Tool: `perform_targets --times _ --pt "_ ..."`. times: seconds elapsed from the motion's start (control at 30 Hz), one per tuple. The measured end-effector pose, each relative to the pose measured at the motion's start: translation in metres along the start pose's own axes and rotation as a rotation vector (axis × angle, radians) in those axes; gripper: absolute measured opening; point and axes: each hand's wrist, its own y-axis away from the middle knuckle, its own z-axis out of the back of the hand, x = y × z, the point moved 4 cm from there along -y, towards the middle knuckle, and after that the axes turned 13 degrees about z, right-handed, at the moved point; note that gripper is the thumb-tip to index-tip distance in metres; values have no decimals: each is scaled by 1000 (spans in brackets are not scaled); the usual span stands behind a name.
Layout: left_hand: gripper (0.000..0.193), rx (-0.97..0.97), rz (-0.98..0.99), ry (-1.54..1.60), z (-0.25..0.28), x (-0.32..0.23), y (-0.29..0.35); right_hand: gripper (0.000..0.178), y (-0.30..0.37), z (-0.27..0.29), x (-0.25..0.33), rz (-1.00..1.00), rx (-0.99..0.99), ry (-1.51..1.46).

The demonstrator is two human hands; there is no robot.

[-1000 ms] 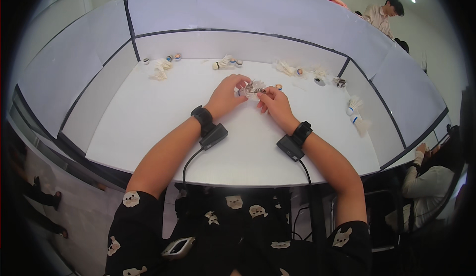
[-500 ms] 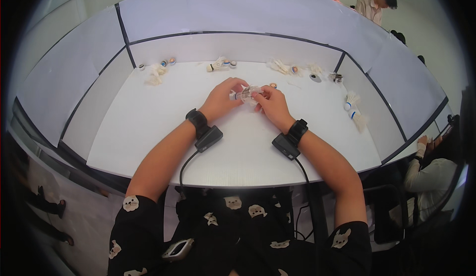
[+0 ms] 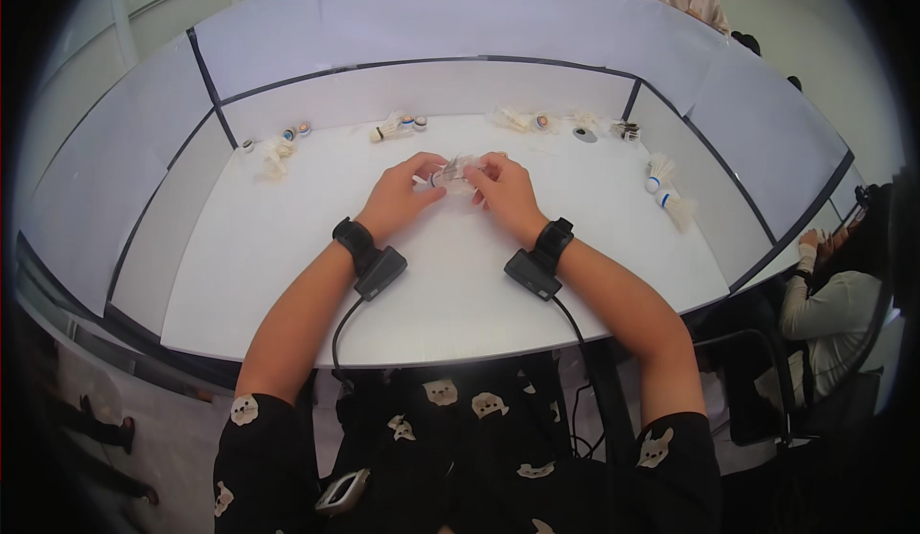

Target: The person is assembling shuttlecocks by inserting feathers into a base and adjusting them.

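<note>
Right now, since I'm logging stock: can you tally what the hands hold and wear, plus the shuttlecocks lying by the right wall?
held shuttlecock, pinched between left hand and right hand: 1
shuttlecocks by the right wall: 2
black wrist units: 2
Total: 5
The small pieces along the back wall are too small to count.

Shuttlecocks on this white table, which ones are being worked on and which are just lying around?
In hand:
- shuttlecock, held between left hand and right hand

Lying about:
- shuttlecocks by the back wall
- two shuttlecocks at the right
- loose shuttlecock parts, back left
</note>
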Motion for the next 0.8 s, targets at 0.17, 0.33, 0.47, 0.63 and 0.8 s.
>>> perform_targets --times 0.17,0.33,0.47,0.63,0.8 --pt "40 18 0 11 -3 -3 0 27 1 4 -7 -59 13 -12" --pt "38 26 19 9 -5 0 -1 33 1 4 -14 -98 -44 -55" --pt "36 23 22 38 -7 3 -2 37 0 4 -17 -117 -50 -117" --pt "36 48 55 42 -6 4 -3 36 1 4 -8 -153 -68 -173" --pt "36 54 70 13 -8 5 -4 29 2 5 -6 -175 -49 -171"
